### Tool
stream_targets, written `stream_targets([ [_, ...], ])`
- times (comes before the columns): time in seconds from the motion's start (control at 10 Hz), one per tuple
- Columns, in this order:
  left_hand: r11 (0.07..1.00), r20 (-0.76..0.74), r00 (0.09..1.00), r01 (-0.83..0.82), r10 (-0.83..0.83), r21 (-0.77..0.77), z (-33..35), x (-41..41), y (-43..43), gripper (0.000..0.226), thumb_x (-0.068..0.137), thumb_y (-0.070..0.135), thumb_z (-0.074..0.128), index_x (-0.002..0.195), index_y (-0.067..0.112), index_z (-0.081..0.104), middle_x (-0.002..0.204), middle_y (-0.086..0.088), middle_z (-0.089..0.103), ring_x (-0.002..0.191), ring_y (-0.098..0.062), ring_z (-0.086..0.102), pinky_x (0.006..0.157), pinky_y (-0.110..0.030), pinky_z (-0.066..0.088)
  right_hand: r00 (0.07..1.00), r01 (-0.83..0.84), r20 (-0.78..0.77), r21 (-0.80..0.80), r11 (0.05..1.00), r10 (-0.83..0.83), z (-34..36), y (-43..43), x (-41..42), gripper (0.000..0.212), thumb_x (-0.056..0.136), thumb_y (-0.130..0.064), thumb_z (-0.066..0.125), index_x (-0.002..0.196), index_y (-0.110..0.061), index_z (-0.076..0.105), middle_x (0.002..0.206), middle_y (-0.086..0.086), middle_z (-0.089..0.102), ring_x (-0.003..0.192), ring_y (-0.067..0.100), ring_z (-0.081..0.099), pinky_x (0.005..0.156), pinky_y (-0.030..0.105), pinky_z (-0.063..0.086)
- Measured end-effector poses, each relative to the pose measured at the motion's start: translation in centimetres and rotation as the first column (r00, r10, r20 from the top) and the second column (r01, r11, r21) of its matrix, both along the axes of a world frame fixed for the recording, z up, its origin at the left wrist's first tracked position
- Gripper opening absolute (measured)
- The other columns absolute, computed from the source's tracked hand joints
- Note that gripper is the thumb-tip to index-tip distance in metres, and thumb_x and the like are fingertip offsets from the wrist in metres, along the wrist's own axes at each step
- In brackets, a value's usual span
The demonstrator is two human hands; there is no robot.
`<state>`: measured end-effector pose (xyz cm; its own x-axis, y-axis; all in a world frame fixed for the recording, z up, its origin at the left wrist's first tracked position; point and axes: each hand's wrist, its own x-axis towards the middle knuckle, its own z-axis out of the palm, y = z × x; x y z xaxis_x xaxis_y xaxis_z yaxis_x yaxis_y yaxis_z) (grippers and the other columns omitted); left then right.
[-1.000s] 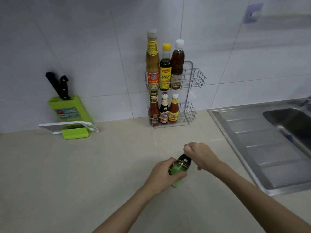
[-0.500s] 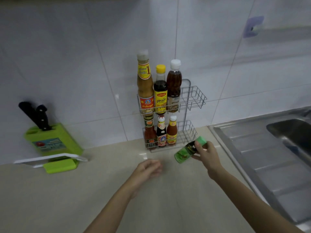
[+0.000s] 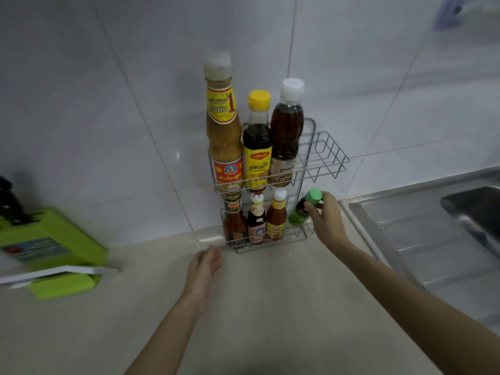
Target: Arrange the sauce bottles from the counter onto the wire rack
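My right hand grips the small green bottle near its green cap, fingers wrapped around the neck. The bottle is tilted, cap leaning to the right, and its base sits at the right end of the lower tier of the wire rack; I cannot tell whether it already rests on the wires. Just left of it on that tier stand three small bottles in a row: a red sauce bottle, a dark bottle with a white-and-red cap and an orange-red bottle with a white cap. On the upper tier stand three taller ones, packed to the left: a tall tan sauce bottle, a dark yellow-capped bottle and a brown white-capped bottle. The right part of that tier holds nothing.

My left hand hovers low over the beige tabletop in front of the rack, fingers loose and slightly curled, holding nothing. A green knife block sits at far left, a steel sink at right.
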<state>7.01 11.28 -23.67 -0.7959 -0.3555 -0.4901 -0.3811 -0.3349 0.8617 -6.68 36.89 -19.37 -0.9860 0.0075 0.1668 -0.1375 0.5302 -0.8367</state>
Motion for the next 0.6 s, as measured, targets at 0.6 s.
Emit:
stream_targets([
  [0.6, 0.844, 0.113, 0.895, 0.444, -0.431, -0.302, 0.7, -2.2, 1.2, 0.071, 0.091, 0.067, 0.028, 0.149, 0.028, 0.031, 0.157, 0.005, 0.033, 0.145, -0.013, 0.029, 0.122, -0.042, 0.021, 0.918, -0.378, 0.187, 0.139, 0.915, 0.35, -1.3, 0.2, 0.0, 0.05, 0.091, -0.038, 0.054, 0.129, -0.007, 0.045, 0.127, 0.018, 0.053, 0.121, 0.036, 0.048, 0.098, 0.042, 0.041],
])
